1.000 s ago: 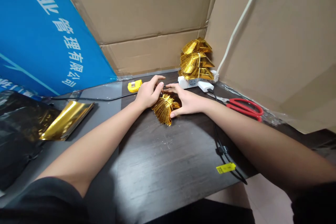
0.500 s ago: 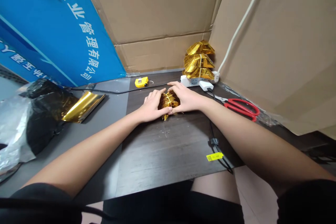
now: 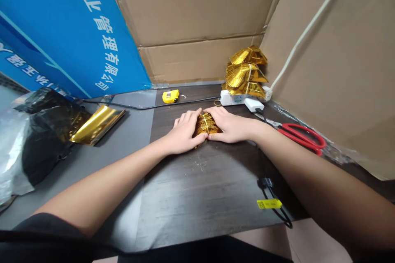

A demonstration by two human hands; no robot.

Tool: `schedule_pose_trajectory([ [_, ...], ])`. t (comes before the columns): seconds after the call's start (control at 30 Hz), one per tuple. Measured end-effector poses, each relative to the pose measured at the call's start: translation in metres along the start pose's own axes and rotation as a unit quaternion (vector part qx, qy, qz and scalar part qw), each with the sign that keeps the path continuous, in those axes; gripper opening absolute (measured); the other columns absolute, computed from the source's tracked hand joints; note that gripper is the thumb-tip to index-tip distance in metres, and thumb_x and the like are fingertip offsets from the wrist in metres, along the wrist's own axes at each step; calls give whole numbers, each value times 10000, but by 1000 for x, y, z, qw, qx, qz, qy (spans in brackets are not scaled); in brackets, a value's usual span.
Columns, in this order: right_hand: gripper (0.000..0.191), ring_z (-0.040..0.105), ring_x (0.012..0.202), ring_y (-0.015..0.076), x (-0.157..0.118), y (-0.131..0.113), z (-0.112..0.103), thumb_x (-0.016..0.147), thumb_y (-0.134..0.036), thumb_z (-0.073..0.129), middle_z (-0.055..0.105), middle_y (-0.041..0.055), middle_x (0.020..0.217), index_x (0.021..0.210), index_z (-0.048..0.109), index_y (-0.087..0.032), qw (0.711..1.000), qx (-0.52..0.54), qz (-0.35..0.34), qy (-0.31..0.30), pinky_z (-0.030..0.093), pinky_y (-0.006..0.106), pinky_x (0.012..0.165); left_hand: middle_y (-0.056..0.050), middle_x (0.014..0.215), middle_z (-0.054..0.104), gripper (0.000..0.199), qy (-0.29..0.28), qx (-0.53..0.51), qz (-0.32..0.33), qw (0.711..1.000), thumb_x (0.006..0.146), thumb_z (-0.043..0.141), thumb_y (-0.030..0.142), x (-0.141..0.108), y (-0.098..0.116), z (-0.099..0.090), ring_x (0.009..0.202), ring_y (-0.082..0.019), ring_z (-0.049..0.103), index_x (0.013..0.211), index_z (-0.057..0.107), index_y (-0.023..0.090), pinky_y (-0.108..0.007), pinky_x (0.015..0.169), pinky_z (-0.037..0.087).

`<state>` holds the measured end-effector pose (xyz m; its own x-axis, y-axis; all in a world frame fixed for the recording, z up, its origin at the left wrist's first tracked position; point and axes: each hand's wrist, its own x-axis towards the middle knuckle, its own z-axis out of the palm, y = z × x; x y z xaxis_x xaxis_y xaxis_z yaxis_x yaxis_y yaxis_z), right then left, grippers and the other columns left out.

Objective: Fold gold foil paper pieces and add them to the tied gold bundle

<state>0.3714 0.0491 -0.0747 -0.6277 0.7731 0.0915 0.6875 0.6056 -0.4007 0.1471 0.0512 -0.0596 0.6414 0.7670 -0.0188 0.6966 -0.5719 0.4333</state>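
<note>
Gripping hands (image 3: pixel 185 133) (image 3: pixel 231 125) partly hide the gold bundle (image 3: pixel 206 123).

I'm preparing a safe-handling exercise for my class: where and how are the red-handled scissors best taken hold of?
Probably by the red handles, with the right hand coming in from the near right. The scissors lie with their looped handles towards the right and their metal blades towards the white charger, so that approach meets the loops first.
</note>
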Motion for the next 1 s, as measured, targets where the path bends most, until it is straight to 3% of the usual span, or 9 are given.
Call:
schedule_pose_trajectory([
  [0.17,895,306,1497,415,-1,4,1,909,-526,607,323,262,1587,1567,200,-75,1000,11,-8,-22,315,618,1223,-268,1575,345,871,-35,44,20,998,967,411,519,-2,-2,-1,1469,-403,333,1632,103,48,-655,1198,294],
  [0.4,965,179,1560,422,0,9,7,893,-518,609,207,267,1648,1605,118,-91,999,38,9,-23,244,626,1253,-271,1598,332,890,-26,85,24,996,982,430,541,-1,-2,1,1475,-390,334,1633,95,35,-610,1193,325],
  [0.73,849,419,1383,413,-2,-4,2,920,-609,577,441,239,1433,1554,253,-147,1000,11,5,11,376,663,1135,-241,1577,414,919,42,104,63,992,963,459,681,-8,-5,0,1446,-351,425,1620,229,80,-545,1160,418],
  [0.87,812,455,1340,411,-3,-13,-6,903,-582,608,497,222,1370,1525,337,-137,1000,-14,22,9,378,650,1129,-155,1410,588,602,96,131,27,986,1034,390,525,-8,-8,-21,1316,-273,555,1500,487,157,-437,1119,476],
  [0.93,761,523,1258,386,-5,-16,-13,894,-569,622,549,208,1289,1474,418,-122,999,-21,31,3,420,600,1105,-140,1300,651,458,112,159,-38,980,1038,386,430,-10,-15,-44,1230,-275,615,1305,661,180,-425,1072,499],
  [1.0,728,574,1184,359,-7,-16,-20,886,-561,631,584,192,1228,1445,463,-125,999,-26,37,-10,465,551,1065,-139,1234,686,414,113,192,-116,968,999,465,443,-17,-29,-73,1143,-290,660,1231,696,189,-410,992,532],
])
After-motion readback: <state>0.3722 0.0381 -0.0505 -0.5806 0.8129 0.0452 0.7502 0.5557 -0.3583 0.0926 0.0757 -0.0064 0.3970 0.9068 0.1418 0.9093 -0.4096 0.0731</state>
